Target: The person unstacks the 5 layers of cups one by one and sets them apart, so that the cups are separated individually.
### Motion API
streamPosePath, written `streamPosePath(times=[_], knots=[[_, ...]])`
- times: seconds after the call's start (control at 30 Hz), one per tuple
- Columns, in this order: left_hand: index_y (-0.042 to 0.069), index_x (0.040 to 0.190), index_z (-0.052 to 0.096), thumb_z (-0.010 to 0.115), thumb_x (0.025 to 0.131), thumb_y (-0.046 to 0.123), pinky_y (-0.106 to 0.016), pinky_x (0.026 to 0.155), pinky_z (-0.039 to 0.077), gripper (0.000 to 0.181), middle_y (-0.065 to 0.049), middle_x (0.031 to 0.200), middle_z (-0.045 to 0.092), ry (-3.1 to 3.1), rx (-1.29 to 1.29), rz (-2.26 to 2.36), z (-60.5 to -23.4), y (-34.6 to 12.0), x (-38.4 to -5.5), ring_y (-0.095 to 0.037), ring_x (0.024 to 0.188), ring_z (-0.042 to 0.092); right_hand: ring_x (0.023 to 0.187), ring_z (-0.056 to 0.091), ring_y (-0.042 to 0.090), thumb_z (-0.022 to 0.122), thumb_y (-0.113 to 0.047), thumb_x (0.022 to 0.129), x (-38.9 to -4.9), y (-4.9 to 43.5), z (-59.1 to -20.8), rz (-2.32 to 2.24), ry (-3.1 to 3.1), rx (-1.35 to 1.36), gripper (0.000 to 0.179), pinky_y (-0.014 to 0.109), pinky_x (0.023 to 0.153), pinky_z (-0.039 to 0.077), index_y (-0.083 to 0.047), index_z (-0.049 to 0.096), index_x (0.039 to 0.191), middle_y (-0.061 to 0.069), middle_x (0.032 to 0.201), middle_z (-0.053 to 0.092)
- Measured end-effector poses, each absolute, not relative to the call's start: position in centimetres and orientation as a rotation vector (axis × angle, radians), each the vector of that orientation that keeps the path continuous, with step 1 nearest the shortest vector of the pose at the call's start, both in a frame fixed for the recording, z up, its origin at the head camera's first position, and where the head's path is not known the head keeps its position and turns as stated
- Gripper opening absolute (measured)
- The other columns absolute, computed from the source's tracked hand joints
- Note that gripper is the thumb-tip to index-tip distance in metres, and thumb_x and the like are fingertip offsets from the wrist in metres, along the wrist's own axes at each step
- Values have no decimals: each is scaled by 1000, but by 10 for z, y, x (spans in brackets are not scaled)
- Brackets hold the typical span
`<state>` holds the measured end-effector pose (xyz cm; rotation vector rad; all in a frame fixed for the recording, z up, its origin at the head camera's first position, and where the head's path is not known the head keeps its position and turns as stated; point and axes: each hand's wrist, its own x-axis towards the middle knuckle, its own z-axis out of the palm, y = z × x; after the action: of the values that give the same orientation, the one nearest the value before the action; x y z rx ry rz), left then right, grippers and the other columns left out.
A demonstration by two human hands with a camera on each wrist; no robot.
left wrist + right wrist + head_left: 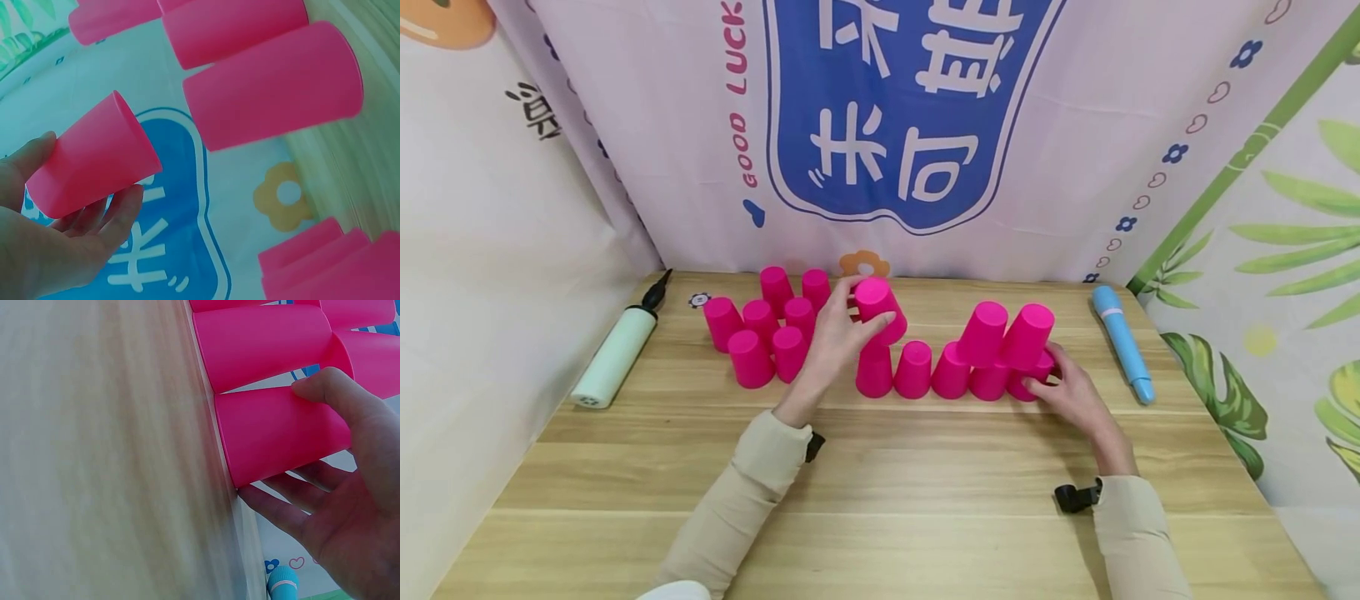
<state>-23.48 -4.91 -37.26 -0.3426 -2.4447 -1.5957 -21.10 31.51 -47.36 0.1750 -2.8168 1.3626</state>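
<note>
My left hand [838,333] holds a pink plastic cup [880,312] upside down, thumb on one side and fingers on the other. In the left wrist view this cup [94,156] is apart from the other cups. Below it runs a row of several upside-down pink cups [913,371] on the table. Two more cups [982,335] stand upside down on the row's right end. My right hand [1071,393] has its thumb and fingers around the rightmost bottom cup [278,434], which rests on the table.
Left of the row stands a group of several upside-down pink cups [751,358]. A mint-green hand pump with a black nozzle [617,354] lies at the table's left edge. A blue tube-shaped thing [1122,343] lies at the right. Printed cloth [700,208] hangs behind the wooden table [925,508].
</note>
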Motion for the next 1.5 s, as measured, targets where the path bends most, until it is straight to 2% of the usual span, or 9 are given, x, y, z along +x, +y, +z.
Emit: streamPosePath(times=[0.63,0.97,1.37,1.5], knots=[[7,137,39,77,83,26,-42,93,51,69,-13,128,53,-2416,-156,-1597,-370,-95,-227,-28,114,53,121,47,42,69,-28,89,-211,315,-474,1358,-2810,183,71,57,101,38,-10,32,147,21,132,48],[8,135,41,77,82,31,-45,91,51,68,-14,127,53,-2405,-112,-1557,-373,-115,-224,-29,114,53,121,47,42,69,-28,89,-211,316,-475,1361,-2796,201,71,56,100,39,-10,32,147,20,133,48],[6,140,38,75,83,38,-47,95,48,75,-15,132,51,-2401,-9,-1542,-371,-141,-224,-30,118,50,120,47,41,68,-30,90,-212,316,-476,1362,-2801,196,71,56,100,39,-10,32,147,20,132,49],[9,140,39,74,83,41,-47,94,49,75,-14,131,50,-2395,22,-1535,-373,-151,-223,-28,116,49,120,47,41,69,-29,90,-212,316,-476,1362,-2802,198,71,56,100,39,-10,32,147,21,132,49]])
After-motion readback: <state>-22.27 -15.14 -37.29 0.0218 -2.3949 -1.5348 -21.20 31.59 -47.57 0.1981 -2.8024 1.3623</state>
